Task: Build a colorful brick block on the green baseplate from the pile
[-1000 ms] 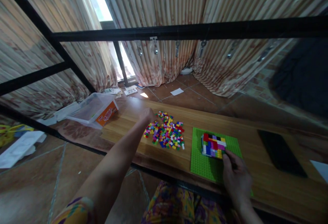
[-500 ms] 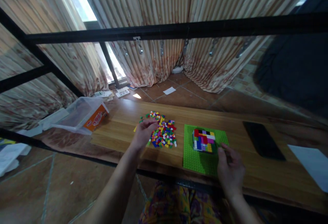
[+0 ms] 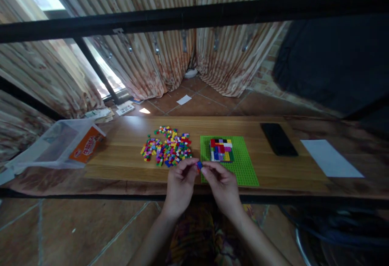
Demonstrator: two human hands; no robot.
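My left hand point(image 3: 181, 181) and my right hand point(image 3: 221, 179) meet in front of me, fingertips pinched around a small blue toy brick point(image 3: 199, 164). A bit of red shows just under the blue; whether it is a second brick I cannot tell. Behind my right hand lies a green baseplate point(image 3: 243, 168), partly hidden by that hand. On it stands a square block of multicoloured bricks point(image 3: 221, 150). Beyond and left of my left hand, a loose pile of small coloured bricks point(image 3: 174, 148) is spread on the wooden table point(image 3: 121, 148).
At the left stands a clear plastic box point(image 3: 60, 136) with an orange label. A black phone-like slab point(image 3: 278, 139) and a white sheet of paper point(image 3: 331, 157) lie to the right. A dark metal bar point(image 3: 200, 16) crosses above the table's far side, before striped curtains.
My left hand has come right, away from the brick pile, and my right hand has moved left off the baseplate's right side. Both now hold the blue brick. The view has shifted right.
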